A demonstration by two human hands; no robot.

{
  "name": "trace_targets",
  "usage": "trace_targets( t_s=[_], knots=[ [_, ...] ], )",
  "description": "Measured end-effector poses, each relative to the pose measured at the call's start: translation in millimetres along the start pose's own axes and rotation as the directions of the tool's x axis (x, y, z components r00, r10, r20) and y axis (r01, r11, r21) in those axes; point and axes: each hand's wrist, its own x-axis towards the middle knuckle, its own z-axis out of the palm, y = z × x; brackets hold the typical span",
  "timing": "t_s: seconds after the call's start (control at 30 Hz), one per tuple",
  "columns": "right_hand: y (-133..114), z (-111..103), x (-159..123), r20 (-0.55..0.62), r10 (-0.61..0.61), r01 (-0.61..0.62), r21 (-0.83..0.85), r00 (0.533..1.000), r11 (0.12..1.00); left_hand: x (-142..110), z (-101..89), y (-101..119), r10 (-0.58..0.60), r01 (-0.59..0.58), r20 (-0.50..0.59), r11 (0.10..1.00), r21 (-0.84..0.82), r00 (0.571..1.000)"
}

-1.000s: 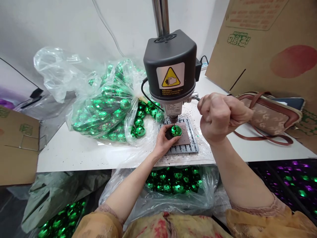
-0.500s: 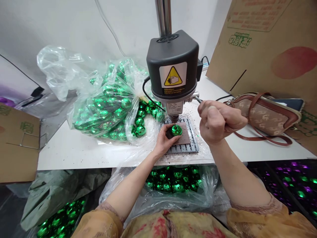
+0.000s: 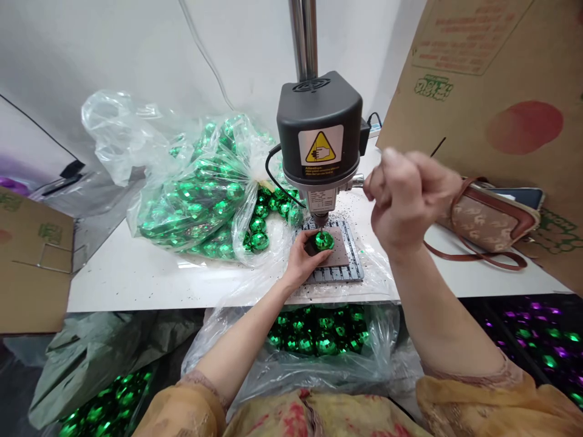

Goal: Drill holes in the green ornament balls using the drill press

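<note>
A small bench drill press with a black motor cover stands on a white table. My left hand pinches a shiny green faceted ball on the drill's grey slotted base plate, right under the drill tip. My right hand is a closed fist round the press's feed lever, held up to the right of the motor head.
A clear bag of green balls lies left of the press, another open bag below the table edge. A brown purse and cardboard boxes sit to the right, more cardboard at the left.
My right fist has risen with the lever, and the motor head sits a little higher off the ball. My left hand stays on the ball.
</note>
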Motion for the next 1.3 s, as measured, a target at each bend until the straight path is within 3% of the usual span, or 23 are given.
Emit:
trace_targets(
  t_s=[0.13,0.2,0.23,0.3,0.33,0.37,0.43,0.5,0.53,0.6,0.7,0.8,0.87,0.93,1.0,1.07,1.17,1.3],
  knots=[
    [-5,12,30,0.035,0.094,-0.096,0.052,0.995,0.994,-28,-5.5,17,0.136,-0.123,-0.063,0.977,0.176,0.989],
    [-2,13,34,0.031,0.075,-0.077,0.064,0.997,0.995,-57,-14.4,26,0.262,-0.279,0.098,0.914,0.295,0.960],
    [-1,13,34,0.030,0.056,-0.058,0.069,0.998,0.996,-72,-20.3,30,0.317,-0.385,0.239,0.861,0.333,0.918],
    [2,11,32,0.033,0.026,-0.028,0.071,0.999,0.997,-99,-34.5,33,0.365,-0.567,0.498,0.745,0.350,0.787],
    [3,11,31,0.039,0.027,-0.030,0.065,0.999,0.997,-107,-42.7,33,0.368,-0.618,0.565,0.705,0.348,0.739],
    [3,10,30,0.040,0.031,-0.033,0.060,0.999,0.998,-110,-51.7,31,0.369,-0.632,0.578,0.688,0.357,0.728],
    [3,11,30,0.032,0.035,-0.037,0.061,0.999,0.997,-98,-71.8,23,0.373,-0.565,0.453,0.704,0.431,0.810],
    [2,12,30,0.014,0.033,-0.034,0.069,0.999,0.997,-66,-93.7,12,0.340,-0.396,0.208,0.724,0.565,0.917],
    [2,13,31,0.003,0.032,-0.032,0.067,0.999,0.997,-47,-104.4,6,0.297,-0.296,0.111,0.707,0.642,0.948],
    [1,15,31,-0.011,0.034,-0.034,0.052,0.999,0.998,-10,-122.7,-5,0.179,-0.119,-0.001,0.657,0.744,0.984],
    [0,15,31,-0.016,0.042,-0.042,0.033,0.999,0.999,24,-134.6,-9,0.030,0.004,-0.030,0.641,0.767,0.999],
    [0,14,30,-0.005,0.045,-0.045,0.048,0.999,0.998,29,-122.0,1,0.014,0.047,-0.105,0.829,0.557,0.994],
    [1,14,30,-0.006,0.034,-0.034,0.057,0.999,0.998,24,-102.6,13,-0.076,0.104,-0.149,0.976,0.191,0.986],
    [2,15,30,-0.009,0.023,-0.023,0.062,1.000,0.998,18,-79.7,22,-0.218,0.198,-0.076,0.958,-0.207,0.973],
    [2,16,30,-0.012,0.012,-0.012,0.059,1.000,0.998,13,-58.5,26,-0.313,0.297,0.036,0.853,-0.429,0.949],
    [2,16,29,-0.015,-0.002,0.003,0.029,1.000,1.000,11,-42.5,25,-0.354,0.349,0.086,0.802,-0.485,0.931],
    [2,16,29,0.003,0.011,-0.011,-0.016,1.000,1.000,9,-30.0,18,-0.318,0.315,0.066,0.850,-0.423,0.946],
    [2,13,29,0.021,0.027,-0.028,0.024,0.999,0.999,6,-28.9,12,-0.263,0.246,0.004,0.898,-0.366,0.965]
  ],
)
